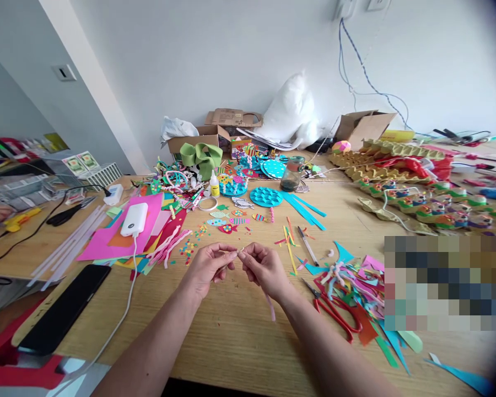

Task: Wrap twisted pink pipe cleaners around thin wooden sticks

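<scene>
- Where the two forearms meet near the middle of the frame, the left hand point(209, 264) and right hand point(264, 267) nearly touch, above bare tabletop point(227, 342).
- From here, the left thumb and forefinger look closed in a fine pinch on a tiny pale bit point(240, 251) – too small for me to name.
- The right thumb and forefinger pinch at that same spot; a thin pink strip point(270, 307) hangs just below the right hand, centre of the frame, its free end loose. Whether bit and strip are one piece, I can't tell.
- For work this small, I'd say light fingertip pressure does best – wrists steady, both pinches close together, the hanging end clear of the right forearm so nothing tugs.
</scene>
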The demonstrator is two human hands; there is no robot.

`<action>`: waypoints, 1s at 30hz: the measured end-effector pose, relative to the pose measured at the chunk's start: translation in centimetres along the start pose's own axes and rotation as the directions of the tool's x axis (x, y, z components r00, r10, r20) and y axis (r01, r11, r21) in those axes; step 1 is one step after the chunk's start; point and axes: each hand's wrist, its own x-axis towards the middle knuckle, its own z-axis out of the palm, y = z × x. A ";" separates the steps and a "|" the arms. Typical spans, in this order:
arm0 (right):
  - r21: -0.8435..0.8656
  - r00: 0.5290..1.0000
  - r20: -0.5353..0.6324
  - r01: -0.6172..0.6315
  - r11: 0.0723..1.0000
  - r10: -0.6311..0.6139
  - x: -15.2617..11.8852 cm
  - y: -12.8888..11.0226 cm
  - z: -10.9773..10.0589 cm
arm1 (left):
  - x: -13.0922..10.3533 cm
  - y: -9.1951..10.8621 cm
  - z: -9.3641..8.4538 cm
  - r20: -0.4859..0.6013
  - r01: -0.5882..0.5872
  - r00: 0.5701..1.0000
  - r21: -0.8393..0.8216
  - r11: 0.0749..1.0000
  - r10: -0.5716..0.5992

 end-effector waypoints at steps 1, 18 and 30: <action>0.008 1.000 -0.002 -0.005 1.000 0.005 0.0 0.0 0.0 | 0.0 0.0 0.1 -0.005 0.000 1.000 -0.008 1.000 0.000; -0.036 0.999 0.042 -0.012 0.999 0.014 -0.1 -0.2 -0.1 | -0.1 -0.5 0.1 -0.037 -0.019 0.999 -0.018 1.000 0.018; -0.480 0.944 0.011 0.295 0.827 -0.330 0.2 1.2 -0.8 | 0.2 -0.6 -0.4 -0.094 -0.043 0.995 -0.141 0.989 0.030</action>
